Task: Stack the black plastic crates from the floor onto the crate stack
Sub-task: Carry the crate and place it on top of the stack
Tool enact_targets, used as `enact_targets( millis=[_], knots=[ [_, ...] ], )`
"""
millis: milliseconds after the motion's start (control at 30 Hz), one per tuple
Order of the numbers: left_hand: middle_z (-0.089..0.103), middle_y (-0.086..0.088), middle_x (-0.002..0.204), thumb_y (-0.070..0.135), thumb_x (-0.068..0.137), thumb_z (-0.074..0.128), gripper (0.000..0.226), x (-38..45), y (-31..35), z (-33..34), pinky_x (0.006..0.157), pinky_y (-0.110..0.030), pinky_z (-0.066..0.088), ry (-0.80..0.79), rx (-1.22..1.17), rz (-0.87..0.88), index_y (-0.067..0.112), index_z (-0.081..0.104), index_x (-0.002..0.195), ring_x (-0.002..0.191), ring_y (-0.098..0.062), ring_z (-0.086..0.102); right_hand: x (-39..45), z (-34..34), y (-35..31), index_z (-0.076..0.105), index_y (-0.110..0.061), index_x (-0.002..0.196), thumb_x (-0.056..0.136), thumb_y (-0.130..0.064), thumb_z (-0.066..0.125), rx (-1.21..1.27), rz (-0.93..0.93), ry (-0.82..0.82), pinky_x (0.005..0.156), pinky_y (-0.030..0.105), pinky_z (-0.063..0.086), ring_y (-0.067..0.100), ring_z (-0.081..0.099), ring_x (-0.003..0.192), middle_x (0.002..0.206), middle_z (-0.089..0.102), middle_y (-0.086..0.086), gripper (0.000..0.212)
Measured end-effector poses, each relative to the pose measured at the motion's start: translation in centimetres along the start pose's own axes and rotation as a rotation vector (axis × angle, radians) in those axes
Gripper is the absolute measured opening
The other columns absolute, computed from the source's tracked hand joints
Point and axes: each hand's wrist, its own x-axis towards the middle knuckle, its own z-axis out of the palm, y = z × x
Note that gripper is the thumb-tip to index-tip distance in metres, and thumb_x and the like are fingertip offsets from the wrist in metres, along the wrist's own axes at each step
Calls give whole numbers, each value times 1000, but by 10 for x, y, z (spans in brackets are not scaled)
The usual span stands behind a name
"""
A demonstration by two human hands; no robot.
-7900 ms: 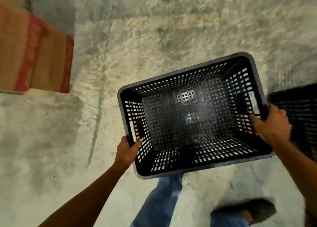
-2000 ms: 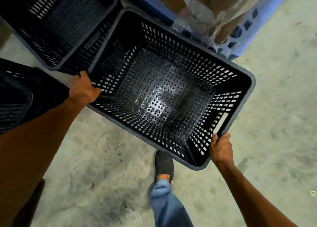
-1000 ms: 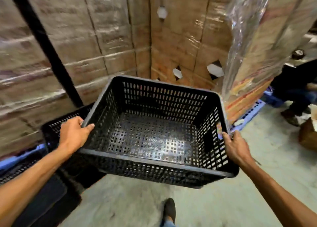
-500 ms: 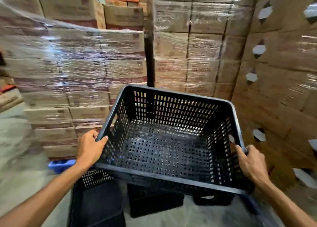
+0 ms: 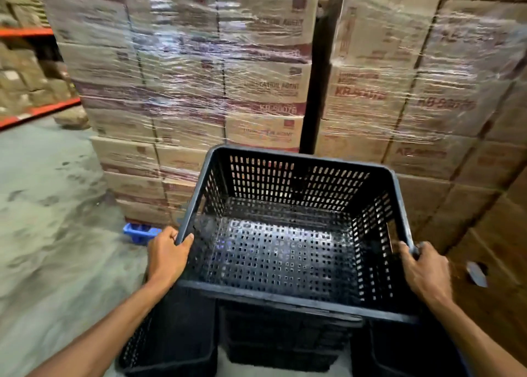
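Note:
I hold an empty black perforated plastic crate (image 5: 285,251) level in front of me. My left hand (image 5: 166,255) grips its left rim and my right hand (image 5: 425,268) grips its right rim. Directly beneath it rises the crate stack (image 5: 285,336), a column of nested black crates; whether the held crate touches the stack is hidden by its near rim. Another black crate (image 5: 174,334) stands lower on the left, and a dark crate shape (image 5: 399,348) sits at the lower right.
Shrink-wrapped pallets of cardboard boxes (image 5: 199,77) wall off the space straight ahead and to the right (image 5: 442,105). A black post (image 5: 319,71) stands between them. A blue pallet corner (image 5: 138,231) pokes out at floor level. Concrete floor (image 5: 42,220) stretches left toward orange racking (image 5: 34,111).
I carried the crate from the floor up to the stacks. In the last second the view swung left and the crate came over the middle stack, lower than before.

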Motion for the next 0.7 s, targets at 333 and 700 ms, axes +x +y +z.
enact_targets(
  millis=[333, 700],
  knots=[
    [66, -27, 79, 21, 81, 67, 26, 43, -13, 119, 68, -42, 47, -241, 290, -207, 8, 51, 66, 81, -42, 63, 125, 108, 29, 51, 0, 102, 92, -36, 49, -144, 40, -330, 65, 40, 43, 42, 59, 89, 100, 62, 28, 38],
    [67, -25, 97, 11, 84, 62, 20, 27, -16, 130, 77, -40, 46, -294, 325, -193, 0, 60, 100, 96, -41, 62, 122, 113, 46, 49, 0, 109, 91, -30, 52, -138, 72, -438, 68, 44, 49, 42, 59, 89, 99, 62, 26, 34]
  ],
)
